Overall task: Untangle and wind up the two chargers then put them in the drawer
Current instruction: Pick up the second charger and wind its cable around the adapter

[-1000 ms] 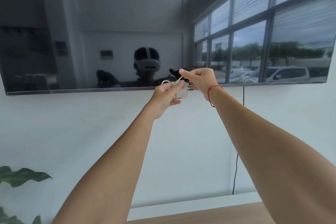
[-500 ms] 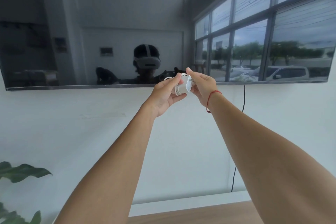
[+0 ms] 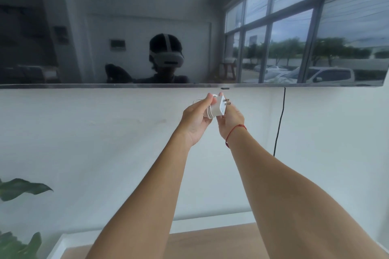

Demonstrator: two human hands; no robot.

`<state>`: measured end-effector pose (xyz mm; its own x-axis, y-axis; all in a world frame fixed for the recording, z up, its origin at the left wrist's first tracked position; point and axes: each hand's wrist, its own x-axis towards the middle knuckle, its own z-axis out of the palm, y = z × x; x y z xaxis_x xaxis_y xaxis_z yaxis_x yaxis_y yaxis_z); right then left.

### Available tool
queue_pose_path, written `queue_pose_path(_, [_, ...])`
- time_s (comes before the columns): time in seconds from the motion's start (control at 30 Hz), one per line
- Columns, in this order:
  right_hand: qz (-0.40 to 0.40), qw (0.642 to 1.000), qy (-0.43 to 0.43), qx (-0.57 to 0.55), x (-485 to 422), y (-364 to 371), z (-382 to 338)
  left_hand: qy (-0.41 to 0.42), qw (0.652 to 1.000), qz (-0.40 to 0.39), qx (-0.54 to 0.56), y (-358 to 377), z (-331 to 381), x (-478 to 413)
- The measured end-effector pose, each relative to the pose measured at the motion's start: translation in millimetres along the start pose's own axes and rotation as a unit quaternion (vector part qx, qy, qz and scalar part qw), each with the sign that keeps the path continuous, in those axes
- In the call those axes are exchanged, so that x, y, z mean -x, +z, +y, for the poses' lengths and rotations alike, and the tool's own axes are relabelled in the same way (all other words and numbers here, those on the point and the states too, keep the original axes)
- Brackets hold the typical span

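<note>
Up before a wall-mounted screen, a person holds a wound white charger.
Under the screen's lower edge, the left hand curls round the coiled cable; the right hand pinches the charger from below. Winding looks finished; next, a drawer, unseen, must be found.

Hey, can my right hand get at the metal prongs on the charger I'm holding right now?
Probably yes. The prongs stick out bare from the charger toward the right hand, which sits right beside them. The left hand grips the opposite, cable-wound side, so nothing seems to cover them.
</note>
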<state>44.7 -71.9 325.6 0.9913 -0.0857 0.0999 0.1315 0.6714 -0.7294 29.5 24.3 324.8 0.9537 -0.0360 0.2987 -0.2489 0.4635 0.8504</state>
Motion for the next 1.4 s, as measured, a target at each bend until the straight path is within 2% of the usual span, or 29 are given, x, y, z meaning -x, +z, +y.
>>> queue_pose_path(0.1, [0.032, 0.999, 0.024, 0.004, 1.0, -20.4, 27.0, -0.034, 0.997, 0.045, 0.049, -12.9, -37.7, -5.8])
queue_pose_path(0.27, [0.106, 0.99, 0.078, 0.047, -7.1, -81.1, 96.4, -0.116, 0.972, 0.186, 0.084, -48.0, -130.3, 0.4])
queue_pose_path(0.4, [0.21, 0.96, 0.127, 0.135, 4.2, -149.9, 159.2, -0.208, 0.933, 0.281, 0.082, -72.4, -218.5, 30.1])
queue_pose_path(0.57, [0.264, 0.92, 0.213, 0.196, 32.2, -243.5, 227.7, -0.289, 0.89, 0.352, 0.003, -91.5, -309.9, 83.0])
queue_pose_path(0.63, [0.274, 0.906, 0.25, 0.204, 49.0, -274.2, 245.0, -0.307, 0.881, 0.358, -0.049, -99.4, -337.7, 106.7])
queue_pose_path(0.73, [0.283, 0.89, 0.29, 0.21, 68.6, -308.4, 259.8, -0.349, 0.877, 0.309, -0.118, -109.6, -370.5, 139.2])
queue_pose_path(0.83, [0.29, 0.873, 0.3, 0.253, 75.7, -335.0, 267.0, -0.401, 0.872, 0.253, -0.121, -113.3, -390.4, 154.9])
queue_pose_path(0.97, [0.284, 0.863, 0.306, 0.285, 81.6, -351.8, 267.3, -0.411, 0.872, 0.231, -0.135, -109.3, -399.6, 161.6])
queue_pose_path(1.17, [0.272, 0.834, 0.341, 0.338, 77.1, -364.2, 274.4, -0.426, 0.85, 0.284, -0.126, -100.7, -398.4, 159.8])
queue_pose_path(1.4, [0.272, 0.764, 0.389, 0.437, 62.7, -365.5, 264.7, -0.438, 0.822, 0.353, -0.094, -95.3, -392.8, 160.8])
